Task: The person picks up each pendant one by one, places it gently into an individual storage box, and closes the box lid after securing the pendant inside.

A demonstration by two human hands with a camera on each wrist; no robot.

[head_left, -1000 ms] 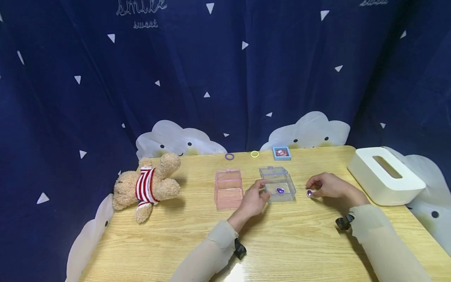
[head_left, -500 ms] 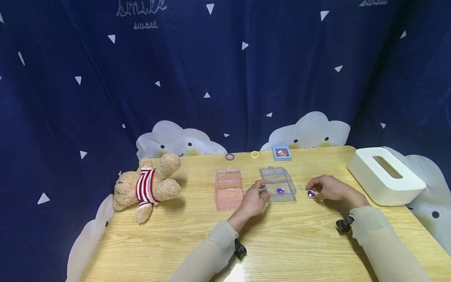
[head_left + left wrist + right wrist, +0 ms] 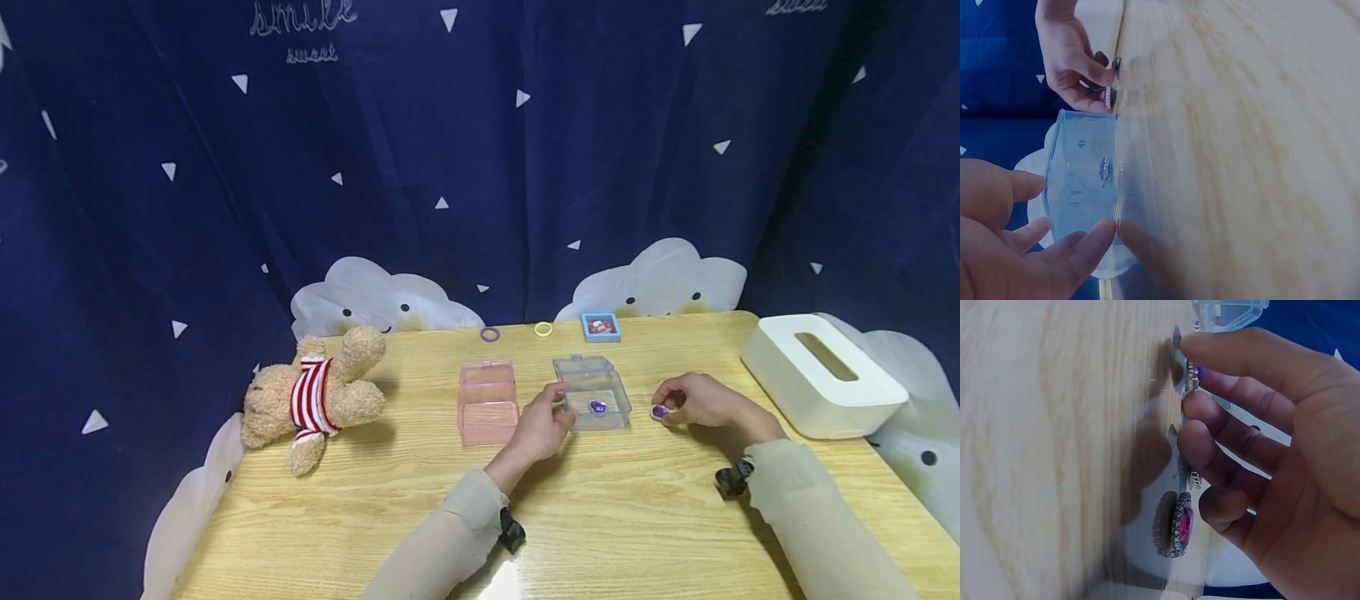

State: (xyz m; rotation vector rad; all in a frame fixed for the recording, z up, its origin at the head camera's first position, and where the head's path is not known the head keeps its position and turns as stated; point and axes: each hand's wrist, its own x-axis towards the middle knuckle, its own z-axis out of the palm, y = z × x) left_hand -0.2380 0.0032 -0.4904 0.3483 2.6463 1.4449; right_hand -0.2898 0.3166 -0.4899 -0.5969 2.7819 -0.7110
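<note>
My right hand (image 3: 701, 400) pinches a purple rhinestone (image 3: 660, 412) with a beaded silver rim between thumb and fingers, just above or at the tabletop, right of a clear bluish plastic box (image 3: 617, 417). The box stands with its lid swung back, and another purple rhinestone (image 3: 597, 407) lies inside. My left hand (image 3: 538, 427) is at the box's left side, thumb and fingers spread, fingertips touching its wall. In the right wrist view a pink rhinestone (image 3: 1182, 528) lies on the table below my right palm. Part of one more rhinestone (image 3: 1196, 479) shows behind the fingers.
An open pink plastic box (image 3: 487, 421) stands left of my left hand. Behind are a purple ring (image 3: 490, 328), a yellow ring (image 3: 543, 323) and a small blue-framed picture (image 3: 601, 315). A teddy bear (image 3: 311, 396) lies left; a white tissue box (image 3: 825, 392) stands right.
The rhinestone at my right fingertips has tilted and shifted slightly left over the last half second. My left hand and both boxes stay in place.
</note>
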